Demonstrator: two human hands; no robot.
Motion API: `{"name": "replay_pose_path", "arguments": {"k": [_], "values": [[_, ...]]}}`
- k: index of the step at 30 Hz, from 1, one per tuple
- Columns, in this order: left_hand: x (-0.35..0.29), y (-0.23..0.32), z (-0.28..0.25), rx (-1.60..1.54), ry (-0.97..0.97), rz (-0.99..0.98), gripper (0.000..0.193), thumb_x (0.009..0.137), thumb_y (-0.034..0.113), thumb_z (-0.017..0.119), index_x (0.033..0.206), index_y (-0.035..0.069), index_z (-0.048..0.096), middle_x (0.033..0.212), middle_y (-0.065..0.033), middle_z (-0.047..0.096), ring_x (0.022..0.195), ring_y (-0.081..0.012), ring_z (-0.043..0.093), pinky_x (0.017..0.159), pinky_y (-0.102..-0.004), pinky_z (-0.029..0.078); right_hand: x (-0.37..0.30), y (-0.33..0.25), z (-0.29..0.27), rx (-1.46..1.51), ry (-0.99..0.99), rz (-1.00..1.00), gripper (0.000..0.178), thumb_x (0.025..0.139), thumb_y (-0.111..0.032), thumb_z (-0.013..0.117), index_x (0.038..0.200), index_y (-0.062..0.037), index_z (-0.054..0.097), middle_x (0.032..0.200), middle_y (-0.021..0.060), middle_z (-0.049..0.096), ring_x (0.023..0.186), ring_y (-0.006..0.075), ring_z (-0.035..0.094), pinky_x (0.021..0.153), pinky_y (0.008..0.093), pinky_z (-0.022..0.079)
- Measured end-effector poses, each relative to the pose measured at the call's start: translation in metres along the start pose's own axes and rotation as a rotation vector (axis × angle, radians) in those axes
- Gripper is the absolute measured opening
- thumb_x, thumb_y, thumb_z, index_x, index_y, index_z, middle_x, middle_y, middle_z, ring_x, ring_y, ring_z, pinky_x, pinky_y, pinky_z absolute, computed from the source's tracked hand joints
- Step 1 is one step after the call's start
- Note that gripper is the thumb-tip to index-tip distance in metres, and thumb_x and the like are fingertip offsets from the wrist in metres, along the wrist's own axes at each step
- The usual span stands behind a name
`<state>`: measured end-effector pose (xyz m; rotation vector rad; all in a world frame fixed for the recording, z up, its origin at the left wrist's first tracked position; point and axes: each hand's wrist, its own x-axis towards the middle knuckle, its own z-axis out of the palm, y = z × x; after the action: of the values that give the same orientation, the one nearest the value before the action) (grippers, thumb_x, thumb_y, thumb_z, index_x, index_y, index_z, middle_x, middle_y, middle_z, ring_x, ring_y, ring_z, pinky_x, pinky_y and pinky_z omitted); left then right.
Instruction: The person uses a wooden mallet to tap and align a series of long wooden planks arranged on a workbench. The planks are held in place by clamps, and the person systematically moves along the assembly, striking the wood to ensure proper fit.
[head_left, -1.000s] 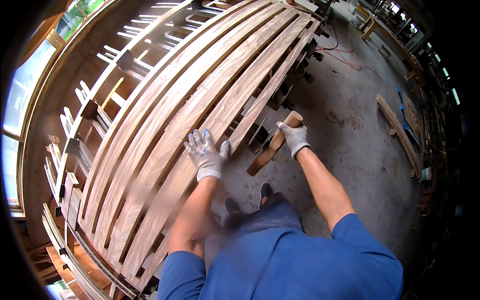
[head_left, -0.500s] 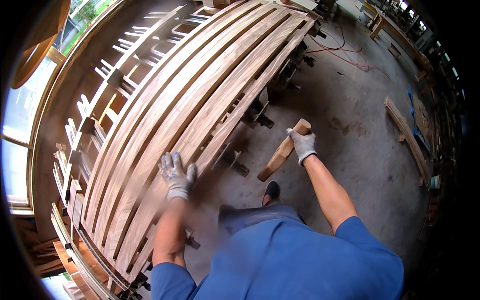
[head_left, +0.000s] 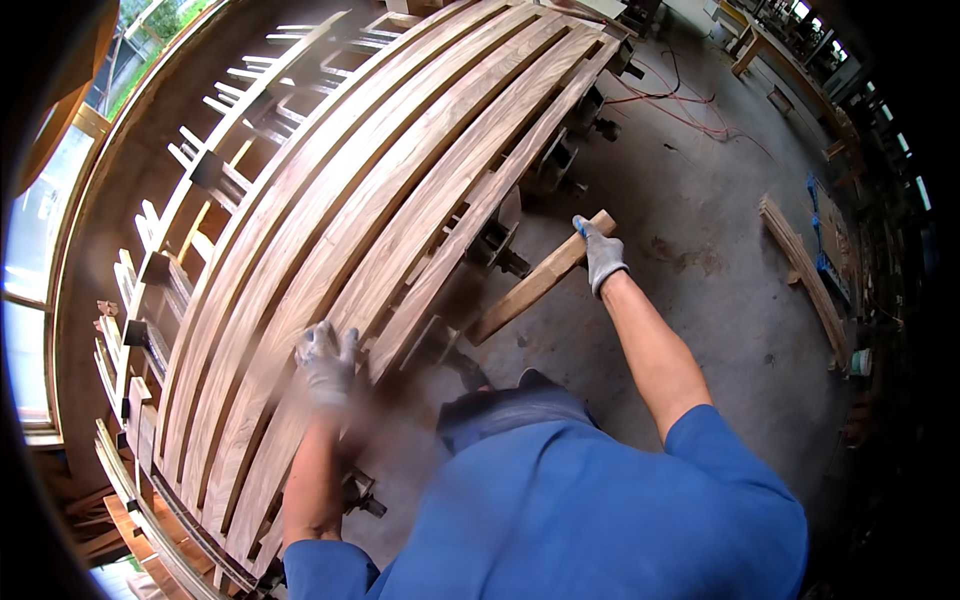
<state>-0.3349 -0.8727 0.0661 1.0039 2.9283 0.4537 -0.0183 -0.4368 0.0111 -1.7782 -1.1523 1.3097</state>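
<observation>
My right hand, in a white glove with blue-grey fingertips, is closed round one end of a squared length of wood. The wood slants down to the left, over the floor, its far end close to the work's near edge. On the left, my gloved left hand rests on long pale-brown wooden slats. Its fingers are slightly bent and the thumb stands apart; I see nothing held in it. The slats run side by side in a gentle curve, with dark gaps between them.
Black clamp ends jut out along the near edge. More clamp bars with pale strips line the far side, below a window. Planks lie on the floor at right; a red hose lies farther back.
My right hand has turned the wood slightly and moved it up and left, nearer the slats. My left hand has slid a little left, its fingers now more bent. The view has shifted slightly.
</observation>
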Motion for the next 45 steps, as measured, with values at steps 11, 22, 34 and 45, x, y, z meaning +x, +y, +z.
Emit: {"name": "replay_pose_path", "arguments": {"k": [11, 22, 34, 45], "values": [[0.083, 0.095, 0.034, -0.132, 0.152, 0.292, 0.055, 0.094, 0.039, 0.08, 0.137, 0.006, 0.067, 0.135, -0.023, 0.067, 0.13, -0.0425, 0.058, 0.114, -0.0528, 0.045, 0.062, 0.031, 0.028, -0.1, -0.139, 0.23, 0.093, 0.082, -0.065, 0.089, 0.129, 0.013, 0.069, 0.123, 0.0204, 0.073, 0.104, 0.0285, 0.073, 0.091, 0.0427, 0.06], [0.096, 0.166, 0.076, 0.042, 0.074, 0.212, 0.081, 0.092, 0.05, 0.077, 0.156, 0.006, 0.054, 0.165, -0.0298, 0.042, 0.155, -0.0512, 0.034, 0.13, -0.0628, 0.022, 0.074, 0.075, 0.084, -0.007, -0.399, 0.603, 0.063, 0.091, -0.051, 0.086, 0.124, -0.0017, 0.066, 0.108, 0.0177, 0.07, 0.089, 0.0348, 0.071, 0.083, 0.0534, 0.06], [0.099, 0.172, 0.078, 0.025, 0.053, 0.195, 0.082, 0.09, 0.049, 0.079, 0.157, 0.009, 0.053, 0.166, -0.0277, 0.041, 0.155, -0.0518, 0.033, 0.13, -0.064, 0.02, 0.075, 0.101, 0.121, -0.01, -0.516, 0.699, 0.048, 0.103, -0.049, 0.066, 0.128, -0.0082, 0.066, 0.113, 0.0169, 0.07, 0.095, 0.0335, 0.071, 0.083, 0.055, 0.057], [0.097, 0.166, 0.08, 0.012, 0.078, 0.168, 0.08, 0.09, 0.049, 0.079, 0.154, 0.009, 0.055, 0.162, -0.0306, 0.044, 0.152, -0.051, 0.038, 0.129, -0.0645, 0.022, 0.07, 0.05, 0.12, -0.161, -0.443, 0.31, 0.074, 0.101, -0.055, 0.069, 0.134, 0.0122, 0.068, 0.127, 0.0186, 0.072, 0.111, 0.0232, 0.064, 0.103, 0.0363, 0.049]]}}
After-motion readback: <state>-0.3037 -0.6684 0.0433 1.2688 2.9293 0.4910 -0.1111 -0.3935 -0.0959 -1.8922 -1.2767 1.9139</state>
